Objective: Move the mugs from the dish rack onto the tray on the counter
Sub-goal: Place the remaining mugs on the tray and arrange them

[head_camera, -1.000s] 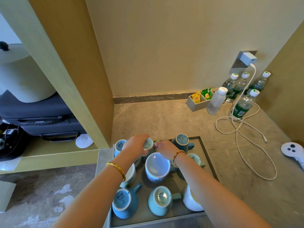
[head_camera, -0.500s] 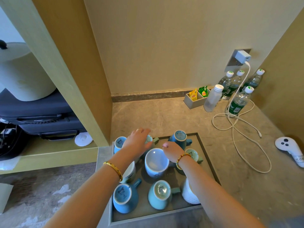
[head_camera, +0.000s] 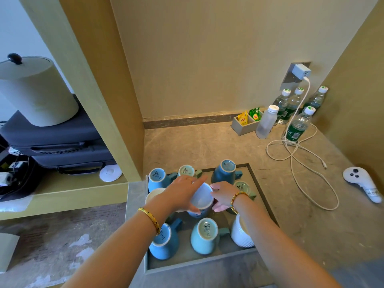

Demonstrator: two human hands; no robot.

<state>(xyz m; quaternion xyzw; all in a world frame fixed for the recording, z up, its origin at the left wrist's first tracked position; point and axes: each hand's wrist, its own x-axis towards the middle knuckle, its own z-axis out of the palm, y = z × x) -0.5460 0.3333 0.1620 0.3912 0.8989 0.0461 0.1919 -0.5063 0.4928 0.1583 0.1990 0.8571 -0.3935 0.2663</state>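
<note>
A grey tray (head_camera: 264, 196) on the counter holds several mugs, most of them upside down. In its middle stands an upright blue mug with a white inside (head_camera: 201, 198). My left hand (head_camera: 180, 193) wraps its left side and my right hand (head_camera: 222, 196) presses on its right side. Around it sit a light blue mug (head_camera: 156, 177), a pale green mug (head_camera: 186, 170), a dark teal mug (head_camera: 225, 171), a green mug (head_camera: 243, 187) partly behind my right wrist, a blue mug (head_camera: 164, 242), a light teal mug (head_camera: 204, 234) and a white ribbed mug (head_camera: 241, 233). No dish rack is in view.
Several water bottles (head_camera: 296, 126), a frosted bottle (head_camera: 267, 121) and a tea-bag box (head_camera: 245, 123) stand at the back right. A white charger cable (head_camera: 301, 163) loops over the counter, with a white controller (head_camera: 360, 182) at the right. A wooden partition (head_camera: 116, 113) rises left of the tray.
Both hands drew back from the pale green mug at the tray's far edge and closed around the upright blue mug in the middle.
</note>
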